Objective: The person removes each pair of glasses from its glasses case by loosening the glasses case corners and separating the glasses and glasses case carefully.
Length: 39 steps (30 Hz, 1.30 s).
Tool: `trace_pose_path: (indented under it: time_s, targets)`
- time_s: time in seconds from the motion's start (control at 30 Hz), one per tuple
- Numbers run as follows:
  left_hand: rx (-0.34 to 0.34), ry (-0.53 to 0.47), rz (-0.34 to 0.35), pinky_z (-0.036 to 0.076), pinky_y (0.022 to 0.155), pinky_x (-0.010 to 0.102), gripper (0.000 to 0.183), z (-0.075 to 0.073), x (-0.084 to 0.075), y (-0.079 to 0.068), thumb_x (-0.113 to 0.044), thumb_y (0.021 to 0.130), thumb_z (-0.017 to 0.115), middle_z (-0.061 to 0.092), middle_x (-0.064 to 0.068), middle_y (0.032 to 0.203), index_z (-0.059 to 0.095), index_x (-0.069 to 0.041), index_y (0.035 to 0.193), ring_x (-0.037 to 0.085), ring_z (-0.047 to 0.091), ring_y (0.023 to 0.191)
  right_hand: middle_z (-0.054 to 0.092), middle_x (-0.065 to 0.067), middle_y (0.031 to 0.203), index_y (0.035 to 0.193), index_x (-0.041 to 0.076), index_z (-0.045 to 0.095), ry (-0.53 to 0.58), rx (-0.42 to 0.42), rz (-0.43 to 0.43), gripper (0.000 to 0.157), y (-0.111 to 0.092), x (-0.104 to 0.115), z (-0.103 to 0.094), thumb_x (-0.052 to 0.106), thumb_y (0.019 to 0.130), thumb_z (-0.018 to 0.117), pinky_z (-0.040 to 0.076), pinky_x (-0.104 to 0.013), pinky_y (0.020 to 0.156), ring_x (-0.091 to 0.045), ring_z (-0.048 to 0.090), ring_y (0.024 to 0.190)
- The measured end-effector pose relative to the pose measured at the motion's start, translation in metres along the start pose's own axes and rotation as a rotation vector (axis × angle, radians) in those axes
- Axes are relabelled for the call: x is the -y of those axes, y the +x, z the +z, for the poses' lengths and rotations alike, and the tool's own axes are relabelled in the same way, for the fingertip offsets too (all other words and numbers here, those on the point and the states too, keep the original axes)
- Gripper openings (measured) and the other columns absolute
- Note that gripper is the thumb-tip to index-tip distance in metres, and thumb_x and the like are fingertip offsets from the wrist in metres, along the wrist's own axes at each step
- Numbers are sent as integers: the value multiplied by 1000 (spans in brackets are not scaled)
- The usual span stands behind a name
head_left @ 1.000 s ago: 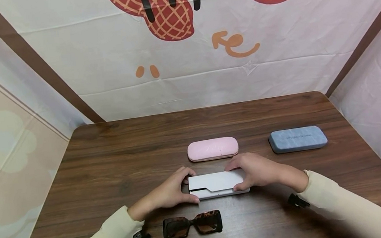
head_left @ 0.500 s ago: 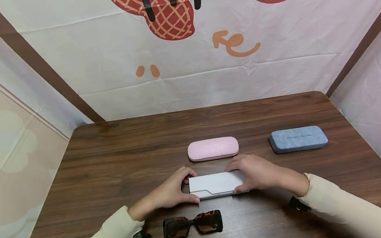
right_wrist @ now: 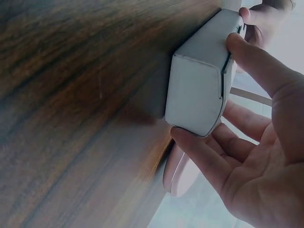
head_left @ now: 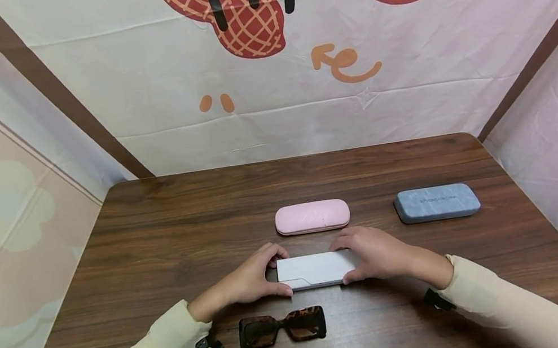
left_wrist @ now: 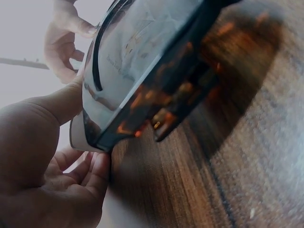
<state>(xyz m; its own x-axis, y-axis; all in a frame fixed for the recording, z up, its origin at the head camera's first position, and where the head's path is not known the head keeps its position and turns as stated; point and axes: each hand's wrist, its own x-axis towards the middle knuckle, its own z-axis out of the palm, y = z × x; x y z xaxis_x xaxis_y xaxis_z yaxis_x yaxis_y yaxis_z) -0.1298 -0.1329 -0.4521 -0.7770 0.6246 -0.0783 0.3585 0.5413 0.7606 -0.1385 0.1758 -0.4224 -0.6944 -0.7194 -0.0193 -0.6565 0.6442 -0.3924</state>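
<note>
A white glasses case [head_left: 312,270] with a stepped flap line lies lengthwise on the table, its lid down. My left hand [head_left: 250,279] holds the left end, thumb at the front and fingers behind. At the other end, my right hand [head_left: 381,254] grips the case in the same way; the right wrist view shows its thumb on the front lid edge and fingertips at the back of the case [right_wrist: 194,92]. Tortoiseshell sunglasses [head_left: 282,329] lie nearer the person, apart from both hands. They loom large in the left wrist view, where the sunglasses [left_wrist: 175,95] cover much of the case.
Just behind the white case lies a pink glasses case [head_left: 312,217]. A blue glasses case [head_left: 437,203] sits farther right. The brown wooden table [head_left: 185,206] ends at a white printed cloth backdrop [head_left: 305,131], with cloth on both sides.
The white case's lid has come down; the dark gap at its front left has disappeared. Both hands keep their places at its ends, and the sunglasses lie where they were.
</note>
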Motion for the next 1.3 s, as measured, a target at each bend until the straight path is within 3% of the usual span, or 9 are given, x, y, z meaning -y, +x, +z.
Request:
trace_pose_path:
  time_s: [0.6, 0.9, 1.3]
  targets:
    - [2, 137, 163, 41, 107, 47, 58, 0, -3, -1, -29, 85, 85, 61, 4, 133, 58, -12, 133, 23, 53, 126, 63, -6, 125, 136, 6, 62, -20, -30, -36, 64, -13, 2, 7, 34, 83, 85, 54, -42, 91, -20, 63, 112]
    - [59, 159, 161, 39, 110, 49, 66, -4, -2, -3, -22, 83, 86, 57, 5, 138, 54, -11, 139, 24, 50, 131, 62, -8, 131, 143, 6, 56, -27, -33, -73, 72, -19, -3, 10, 27, 81, 87, 52, -44, 96, -24, 61, 118]
    - [49, 174, 145, 40, 111, 46, 67, -3, -1, -3, -23, 81, 87, 57, 4, 138, 55, -11, 138, 22, 49, 131, 62, -11, 130, 144, 4, 55, -42, -49, -95, 72, -21, -5, 12, 24, 82, 86, 52, -46, 96, -27, 62, 117]
